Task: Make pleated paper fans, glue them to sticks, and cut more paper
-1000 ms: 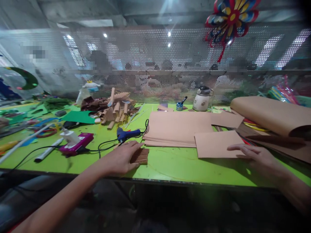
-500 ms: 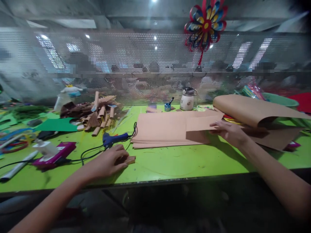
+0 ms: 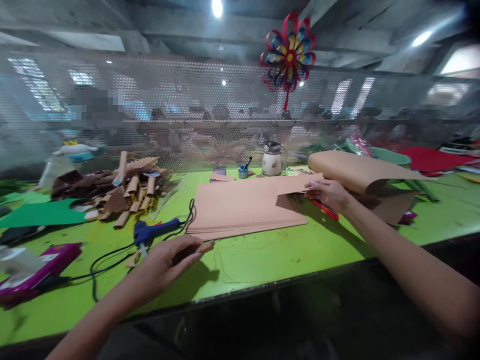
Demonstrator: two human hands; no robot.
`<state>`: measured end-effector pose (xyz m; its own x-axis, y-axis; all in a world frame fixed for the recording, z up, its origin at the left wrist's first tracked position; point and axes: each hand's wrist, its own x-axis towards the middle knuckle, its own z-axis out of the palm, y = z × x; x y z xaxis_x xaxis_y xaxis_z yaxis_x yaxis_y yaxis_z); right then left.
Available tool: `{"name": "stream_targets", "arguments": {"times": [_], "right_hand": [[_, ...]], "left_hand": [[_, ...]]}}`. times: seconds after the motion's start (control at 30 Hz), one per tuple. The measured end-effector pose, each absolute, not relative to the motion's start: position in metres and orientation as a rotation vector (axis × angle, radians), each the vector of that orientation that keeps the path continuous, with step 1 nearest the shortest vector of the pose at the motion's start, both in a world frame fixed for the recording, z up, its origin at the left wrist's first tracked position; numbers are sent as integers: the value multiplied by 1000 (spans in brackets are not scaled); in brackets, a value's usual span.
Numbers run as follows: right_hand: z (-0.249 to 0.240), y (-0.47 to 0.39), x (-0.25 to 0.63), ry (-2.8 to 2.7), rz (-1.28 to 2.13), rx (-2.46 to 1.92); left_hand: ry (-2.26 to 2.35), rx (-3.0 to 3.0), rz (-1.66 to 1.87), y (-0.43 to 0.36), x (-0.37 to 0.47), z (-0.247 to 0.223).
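My left hand [image 3: 178, 257] is raised a little over the front of the green table, thumb and fingers pinched on a small folded piece of brown paper [image 3: 207, 246]. Only the end of that piece shows. On the right, my right hand [image 3: 330, 194] pinches the edge of a brown paper strip [image 3: 294, 185], which lies over a stack of brown paper sheets [image 3: 236, 205]. Below the right hand a red object [image 3: 326, 209] is partly covered; its kind is unclear. A blue glue gun [image 3: 155, 230] rests just beyond my left hand.
Rolled and pleated brown paper pieces [image 3: 131, 187] are heaped at left, near a purple power strip [image 3: 48, 270] with a black cord. A curled brown sheet [image 3: 341, 167] lies at right. A white bottle [image 3: 272, 160] and small blue jar [image 3: 243, 172] stand behind the stack.
The view has swung right. My left hand has risen slightly from the table with the folded paper. My right hand has kept the strip, now lower and flatter, and the red object has come into sight.
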<state>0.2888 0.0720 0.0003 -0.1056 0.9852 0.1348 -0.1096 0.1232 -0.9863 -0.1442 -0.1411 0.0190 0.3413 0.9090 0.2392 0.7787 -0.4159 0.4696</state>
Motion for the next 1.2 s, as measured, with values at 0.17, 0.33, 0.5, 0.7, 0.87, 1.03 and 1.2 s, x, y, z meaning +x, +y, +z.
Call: {"name": "stream_targets", "arguments": {"times": [0.17,0.33,0.5,0.7,0.87,1.03,1.2], "right_hand": [[41,79,309,-1191,1114,-902],[58,77,294,-1195,1154,-824],[14,75,235,-1300,1399,-844],[-28,74,203,-1489,1722,-940],[-23,76,226,-1613,1732,-1084],[-28,80,241,-1530,1369,-1245],[-24,59,243,-1515,1155,-1236]], "left_hand": [[1211,2294,1013,-136,-94,52],[884,2180,1144,-122,-59,85],[928,2362,753,-106,-30,78],[1120,2423,459,-80,-12,14],[1169,2429,455,-75,-11,-8],[1198,2428,526,-75,-17,-9],[1227,2394,567,-71,-20,-15]]}}
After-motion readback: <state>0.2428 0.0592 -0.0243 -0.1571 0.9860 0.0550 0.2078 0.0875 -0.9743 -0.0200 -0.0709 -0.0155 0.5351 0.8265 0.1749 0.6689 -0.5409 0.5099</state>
